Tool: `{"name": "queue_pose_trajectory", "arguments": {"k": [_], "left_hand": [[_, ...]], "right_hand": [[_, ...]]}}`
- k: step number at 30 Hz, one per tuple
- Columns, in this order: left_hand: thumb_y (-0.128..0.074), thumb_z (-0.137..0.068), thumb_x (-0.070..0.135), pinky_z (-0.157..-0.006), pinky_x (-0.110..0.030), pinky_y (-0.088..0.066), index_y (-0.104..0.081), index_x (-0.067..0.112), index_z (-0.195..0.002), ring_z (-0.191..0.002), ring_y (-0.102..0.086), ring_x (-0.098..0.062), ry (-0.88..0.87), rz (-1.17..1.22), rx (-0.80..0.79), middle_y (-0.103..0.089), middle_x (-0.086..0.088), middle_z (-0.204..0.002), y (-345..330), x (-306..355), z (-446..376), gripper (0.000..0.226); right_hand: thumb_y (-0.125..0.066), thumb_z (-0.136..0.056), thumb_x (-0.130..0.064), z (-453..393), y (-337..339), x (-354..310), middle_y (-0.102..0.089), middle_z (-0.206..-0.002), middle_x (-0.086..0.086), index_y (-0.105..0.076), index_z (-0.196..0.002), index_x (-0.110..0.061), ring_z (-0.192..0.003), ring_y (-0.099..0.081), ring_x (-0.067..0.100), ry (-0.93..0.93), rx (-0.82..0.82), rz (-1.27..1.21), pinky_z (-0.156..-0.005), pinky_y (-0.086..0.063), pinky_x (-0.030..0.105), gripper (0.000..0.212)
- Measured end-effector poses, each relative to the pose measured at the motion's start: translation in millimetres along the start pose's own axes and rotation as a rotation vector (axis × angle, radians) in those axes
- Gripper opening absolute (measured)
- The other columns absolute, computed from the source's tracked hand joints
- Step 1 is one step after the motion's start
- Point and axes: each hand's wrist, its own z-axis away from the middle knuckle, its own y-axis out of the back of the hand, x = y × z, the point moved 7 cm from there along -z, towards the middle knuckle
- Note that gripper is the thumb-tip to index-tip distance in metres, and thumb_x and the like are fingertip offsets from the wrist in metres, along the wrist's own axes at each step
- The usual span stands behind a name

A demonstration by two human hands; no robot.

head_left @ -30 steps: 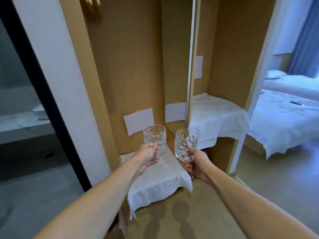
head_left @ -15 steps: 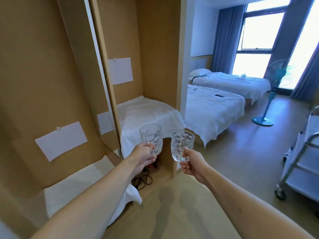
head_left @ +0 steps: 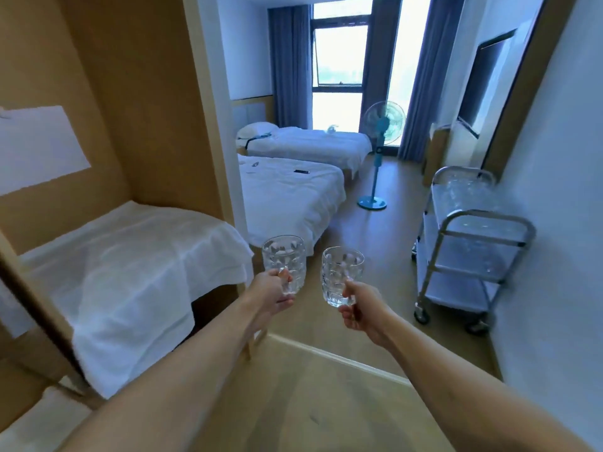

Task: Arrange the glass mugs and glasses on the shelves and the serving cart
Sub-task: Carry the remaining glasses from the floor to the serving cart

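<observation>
Left hand: the left hand [head_left: 269,293] is held out in front, its fingers curled round the handle of the left glass mug [head_left: 284,262], thumb on top; the bare forearm runs back to the lower left corner.
Right hand: the right hand [head_left: 360,313] grips the right glass mug [head_left: 341,275] from behind and low on its side, fingers wrapped round the handle, which is mostly hidden.
Mugs: both are clear, dimpled, upright and look empty; they are carried in the air side by side, near each other but not touching, the left one a little higher in the frame.
Floor: light wood floor [head_left: 293,402] lies under the arms, with a pale threshold strip [head_left: 336,357] crossing it at an angle just beyond the hands.
Shelf: to the left, a tan wooden shelf unit [head_left: 146,93] has a shelf draped in white cloth [head_left: 130,272] that hangs over its front edge; a white paper sheet [head_left: 39,145] is fixed to the back panel above it.
Serving cart: a metal serving cart [head_left: 470,243] on castors stands at the right wall, well apart from the hands; glassware on its top tier is too blurred to count.
Beds: two beds with white bedding [head_left: 293,190] stand past the shelf unit, a small dark object [head_left: 301,171] lying on the nearer one.
Fan: a teal standing fan [head_left: 380,151] is on the floor between the beds and the cart.
Far wall: a bright window [head_left: 339,60] with blue curtains [head_left: 288,66] closes the room; a dark screen [head_left: 479,83] hangs on the right wall.
</observation>
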Motion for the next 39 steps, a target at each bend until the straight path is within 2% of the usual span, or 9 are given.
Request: {"name": "queue_pose_trajectory", "arguments": {"k": [4, 9, 14, 23, 26, 30, 34, 39], "left_hand": [[-0.049, -0.107, 0.021, -0.095, -0.045, -0.054, -0.053, 0.01, -0.119, -0.09, -0.06, -0.027, 0.016, -0.051, -0.122, -0.056, -0.009, -0.118, -25, 20, -58, 0.017], [-0.049, -0.107, 0.024, -0.077, -0.033, -0.056, -0.057, 0.012, -0.102, -0.076, -0.06, -0.022, 0.02, -0.115, -0.258, -0.057, -0.005, -0.107, -56, 43, -125, 0.015], [-0.052, -0.105, 0.027, -0.076, -0.032, -0.058, -0.061, 0.014, -0.098, -0.078, -0.062, -0.022, 0.007, -0.178, -0.382, -0.06, -0.004, -0.11, -86, 59, -176, 0.017], [-0.053, -0.105, 0.025, -0.079, -0.034, -0.058, -0.062, 0.012, -0.106, -0.076, -0.062, -0.024, 0.063, -0.236, -0.506, -0.06, -0.004, -0.111, -140, 66, -241, 0.016], [-0.053, -0.105, 0.025, -0.077, -0.032, -0.059, -0.061, 0.008, -0.113, -0.08, -0.063, -0.026, 0.07, -0.253, -0.539, -0.059, -0.006, -0.111, -169, 67, -262, 0.021], [-0.054, -0.104, 0.026, -0.084, -0.036, -0.06, -0.063, 0.011, -0.105, -0.082, -0.064, -0.027, 0.062, -0.267, -0.558, -0.059, -0.007, -0.113, -212, 72, -294, 0.018], [-0.056, -0.103, 0.027, -0.089, -0.039, -0.059, -0.063, 0.012, -0.105, -0.083, -0.063, -0.028, 0.066, -0.268, -0.573, -0.06, -0.005, -0.11, -270, 76, -335, 0.016], [-0.056, -0.103, 0.027, -0.087, -0.04, -0.059, -0.063, 0.01, -0.1, -0.076, -0.063, -0.025, 0.079, -0.279, -0.571, -0.06, -0.008, -0.108, -342, 87, -382, 0.018]], "right_hand": [[-0.047, -0.104, -0.036, -33, 14, -19, -0.054, -0.065, 0.008, -0.051, -0.085, -0.014, -0.051, -0.045, 0.016, 0.0, 0.127, -0.067, -0.053, -0.043, 0.025, 0.028], [-0.046, -0.104, -0.035, -65, 24, -45, -0.054, -0.065, 0.007, -0.052, -0.088, -0.014, -0.053, -0.046, 0.016, 0.018, 0.257, -0.129, -0.053, -0.042, 0.026, 0.027], [-0.046, -0.104, -0.036, -93, 29, -61, -0.053, -0.065, 0.008, -0.051, -0.087, -0.014, -0.054, -0.046, 0.016, 0.011, 0.364, -0.205, -0.053, -0.041, 0.026, 0.029], [-0.046, -0.104, -0.038, -137, 59, -80, -0.055, -0.064, 0.007, -0.052, -0.089, -0.013, -0.053, -0.048, 0.016, 0.034, 0.49, -0.258, -0.05, -0.042, 0.026, 0.03], [-0.046, -0.104, -0.039, -160, 80, -85, -0.055, -0.064, 0.007, -0.053, -0.089, -0.013, -0.053, -0.049, 0.017, 0.032, 0.514, -0.266, -0.048, -0.043, 0.025, 0.031], [-0.045, -0.104, -0.041, -198, 114, -94, -0.056, -0.068, 0.008, -0.052, -0.089, -0.013, -0.058, -0.05, 0.019, 0.018, 0.528, -0.25, -0.048, -0.044, 0.025, 0.033], [-0.045, -0.104, -0.042, -242, 159, -110, -0.056, -0.073, 0.01, -0.054, -0.09, -0.012, -0.058, -0.05, 0.019, 0.015, 0.541, -0.243, -0.05, -0.044, 0.026, 0.034], [-0.045, -0.105, -0.04, -294, 214, -138, -0.054, -0.07, 0.01, -0.052, -0.09, -0.009, -0.055, -0.047, 0.017, -0.008, 0.542, -0.236, -0.045, -0.042, 0.024, 0.035]]}}
